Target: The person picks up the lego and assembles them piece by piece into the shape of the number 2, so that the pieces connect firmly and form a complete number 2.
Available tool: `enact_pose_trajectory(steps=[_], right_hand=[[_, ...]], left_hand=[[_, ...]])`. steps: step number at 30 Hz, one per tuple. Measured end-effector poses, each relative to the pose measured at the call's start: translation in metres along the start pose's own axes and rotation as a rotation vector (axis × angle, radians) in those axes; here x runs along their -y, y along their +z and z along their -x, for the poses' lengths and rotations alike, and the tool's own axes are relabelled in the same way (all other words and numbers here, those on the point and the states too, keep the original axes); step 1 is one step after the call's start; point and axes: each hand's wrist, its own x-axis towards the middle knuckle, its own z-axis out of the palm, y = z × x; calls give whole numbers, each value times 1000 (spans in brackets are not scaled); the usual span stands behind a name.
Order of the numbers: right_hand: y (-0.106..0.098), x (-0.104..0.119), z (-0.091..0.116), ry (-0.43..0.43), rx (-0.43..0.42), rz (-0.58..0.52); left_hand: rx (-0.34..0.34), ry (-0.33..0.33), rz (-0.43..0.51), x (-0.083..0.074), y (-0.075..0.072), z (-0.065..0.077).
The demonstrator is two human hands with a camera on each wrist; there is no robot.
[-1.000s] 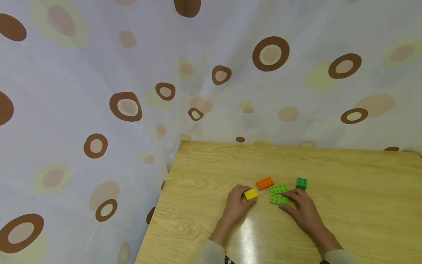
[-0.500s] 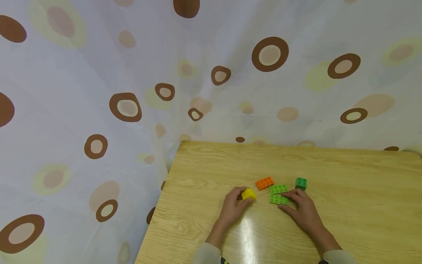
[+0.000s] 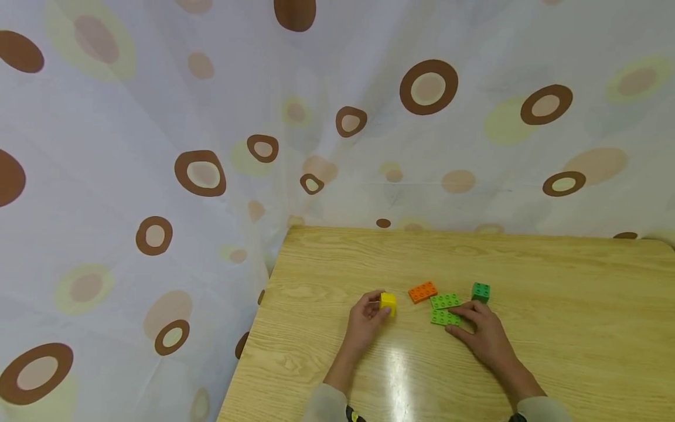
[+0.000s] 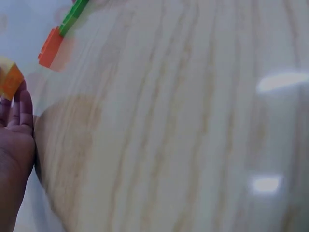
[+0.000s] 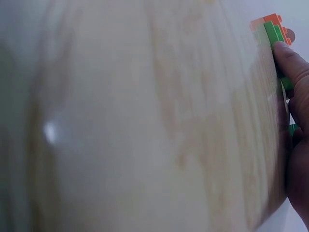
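Observation:
My left hand pinches a yellow toy building block between thumb and fingers, left of the other bricks. In the left wrist view that yellow block shows at the fingertips. Farther right, my right hand holds the right end of the nearer light green brick between thumb and fingers. The right wrist view shows the thumb against green brick edges; the other fingers are mostly hidden there. A second light green brick lies just behind the first one.
An orange brick lies at the back left of the light green pair. The dark green block stands just beyond my right fingers. The wooden table meets a spotted curtain at its back and left.
My left hand has moved left, away from the orange brick, and has turned the yellow block to a more upright stance. The right hand stays at the light green brick.

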Motion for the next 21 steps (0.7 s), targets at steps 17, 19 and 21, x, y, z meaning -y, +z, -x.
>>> enact_pose_trajectory(steps=[17, 19, 21], right_hand=[[-2, -1, 1, -17, 6, -1], [-2, -2, -1, -32, 4, -14], [-2, -2, -2, -41, 6, -20]], left_hand=[[174, 105, -194, -41, 25, -33], [196, 104, -214, -45, 30, -37], [222, 98, -232, -46, 35, -38]])
